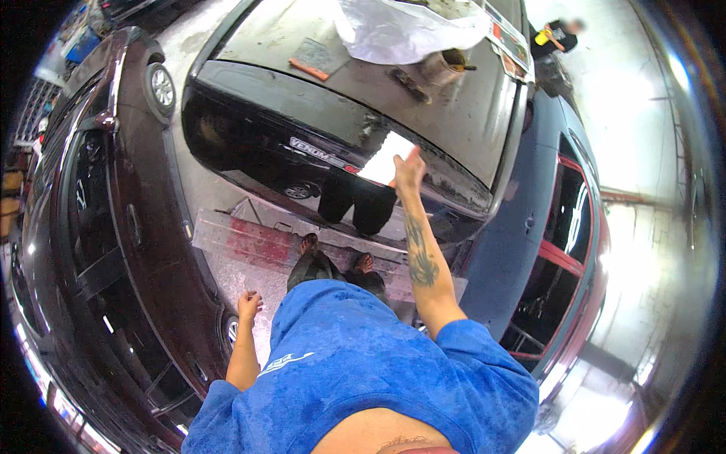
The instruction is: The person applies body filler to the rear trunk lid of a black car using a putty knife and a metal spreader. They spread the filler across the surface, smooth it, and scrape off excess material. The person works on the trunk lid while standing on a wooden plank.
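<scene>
My right hand [409,171] is closed on the edge of a bright white sheet [387,157] with a ragged edge; glare hides its exact kind. The sheet lies against the upper edge of a glossy black vehicle panel [261,125], next to a silver lettered badge [318,151]. My right arm is stretched out ahead. To the left, my left hand [249,304] hangs low beside my body with its fingers loosely bent and apart, holding nothing that I can see.
On the panel's grey top lie crumpled clear plastic [408,30], a cylindrical container [442,68], a dark brush-like tool [409,85] and an orange-edged flat piece [310,69]. My feet are on a red-and-white plank [257,240]. Cars [128,219] flank me; another person [557,38] stands far right.
</scene>
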`<state>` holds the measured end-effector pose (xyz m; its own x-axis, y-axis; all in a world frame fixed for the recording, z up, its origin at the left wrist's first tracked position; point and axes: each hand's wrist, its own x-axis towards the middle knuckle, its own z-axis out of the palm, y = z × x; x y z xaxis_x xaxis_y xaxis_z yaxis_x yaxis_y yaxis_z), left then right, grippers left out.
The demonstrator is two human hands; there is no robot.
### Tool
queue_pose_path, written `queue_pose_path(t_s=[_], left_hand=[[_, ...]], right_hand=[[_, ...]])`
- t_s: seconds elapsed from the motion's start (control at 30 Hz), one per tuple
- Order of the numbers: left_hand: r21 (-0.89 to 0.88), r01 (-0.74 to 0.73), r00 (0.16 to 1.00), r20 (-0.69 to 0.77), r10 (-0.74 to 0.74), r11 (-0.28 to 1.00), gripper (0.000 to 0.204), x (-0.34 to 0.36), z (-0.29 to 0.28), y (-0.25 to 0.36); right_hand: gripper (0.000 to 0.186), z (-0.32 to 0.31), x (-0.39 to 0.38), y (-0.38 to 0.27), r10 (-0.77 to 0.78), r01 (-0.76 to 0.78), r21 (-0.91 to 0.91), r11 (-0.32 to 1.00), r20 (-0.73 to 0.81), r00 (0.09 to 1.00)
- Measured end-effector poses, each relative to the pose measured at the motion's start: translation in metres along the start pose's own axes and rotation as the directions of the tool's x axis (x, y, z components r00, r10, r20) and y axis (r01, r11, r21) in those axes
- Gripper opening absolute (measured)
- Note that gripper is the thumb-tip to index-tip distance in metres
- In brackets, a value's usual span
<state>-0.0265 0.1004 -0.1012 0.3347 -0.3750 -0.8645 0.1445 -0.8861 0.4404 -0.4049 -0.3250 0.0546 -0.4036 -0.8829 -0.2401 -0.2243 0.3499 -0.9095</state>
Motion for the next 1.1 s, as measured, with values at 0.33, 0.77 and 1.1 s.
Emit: queue_pose_path(t_s=[0.33,0.77,1.1], left_hand=[[0.163,0.019,0.995,0.098,-0.035,0.986,0.037,0.029,0.029,0.022],[0.061,0.035,0.999,-0.034,-0.033,0.998,0.033,-0.048,0.062,-0.037],[0.393,-0.218,0.969,-0.026,0.248,0.893,0.026,-0.109,0.118,-0.070]], right_hand=[[0.021,-0.186,0.006,0.045,0.098,-0.091,0.194,0.977,-0.027,0.995],[0.020,-0.347,0.062,0.140,0.079,-0.046,0.182,0.982,-0.178,0.981],[0.023,-0.340,0.069,0.129,0.152,-0.155,-0.037,0.987,-0.085,0.985]])
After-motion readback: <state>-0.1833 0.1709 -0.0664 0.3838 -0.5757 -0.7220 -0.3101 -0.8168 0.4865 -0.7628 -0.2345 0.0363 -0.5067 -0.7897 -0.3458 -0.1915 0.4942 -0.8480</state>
